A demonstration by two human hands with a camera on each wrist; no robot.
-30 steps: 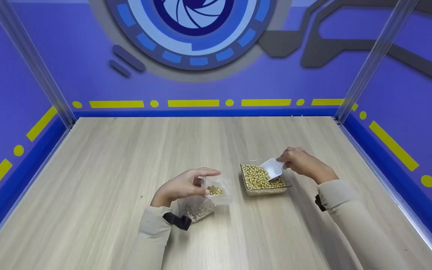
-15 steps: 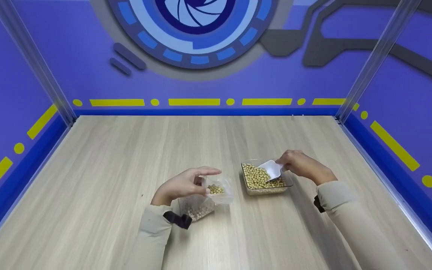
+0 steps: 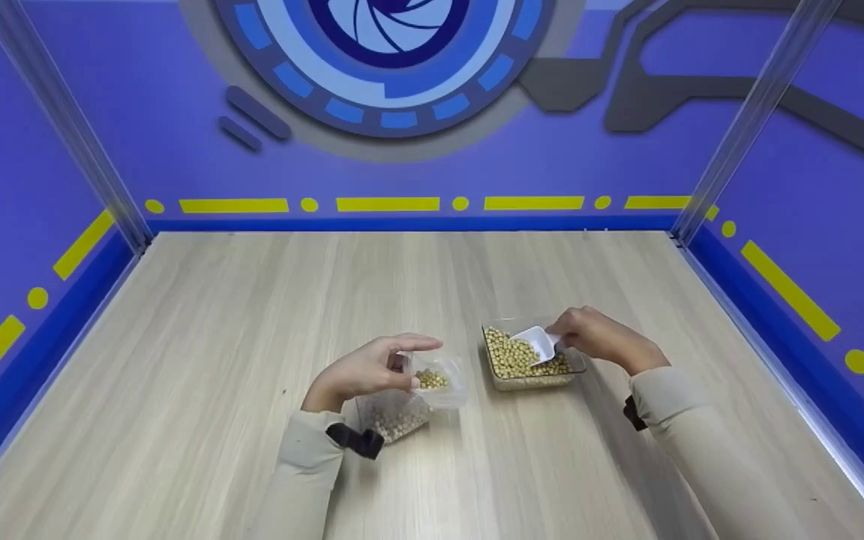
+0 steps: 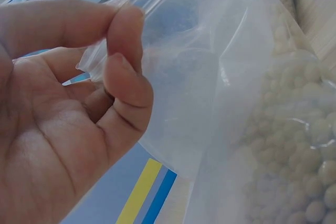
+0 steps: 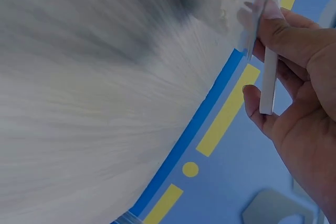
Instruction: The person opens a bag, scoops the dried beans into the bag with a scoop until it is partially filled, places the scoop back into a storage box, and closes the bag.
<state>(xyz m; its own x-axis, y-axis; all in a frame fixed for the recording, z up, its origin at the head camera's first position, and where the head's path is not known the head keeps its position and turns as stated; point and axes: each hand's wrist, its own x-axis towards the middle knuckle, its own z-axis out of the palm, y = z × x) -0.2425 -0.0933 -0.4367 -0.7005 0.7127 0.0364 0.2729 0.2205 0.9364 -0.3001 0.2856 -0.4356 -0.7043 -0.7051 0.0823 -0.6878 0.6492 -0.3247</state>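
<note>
My left hand [image 3: 364, 371] pinches the top edge of a clear plastic zip bag [image 3: 451, 386] and holds its mouth spread. Yellowish dried soybeans [image 3: 396, 421] fill its bottom. In the left wrist view, thumb and curled fingers grip the bag's film [image 4: 194, 56], with the beans at the right. My right hand [image 3: 603, 336] holds a white scoop [image 3: 535, 342] by its handle. The scoop's blade leans into a clear rectangular container [image 3: 533, 385] of the same beans, its front edge buried among them. In the right wrist view, the handle [image 5: 269, 82] passes between thumb and fingers.
Both hands work above a light wood-grain table [image 3: 252, 315]. Blue printed panels [image 3: 417, 176] with yellow markings close off the back and both sides. The container stands to the right of the bag, with a narrow gap between them.
My right hand has come slightly nearer and left, moving the scoop a little further left and lower into the beans. My left hand and the bag stay practically still.
</note>
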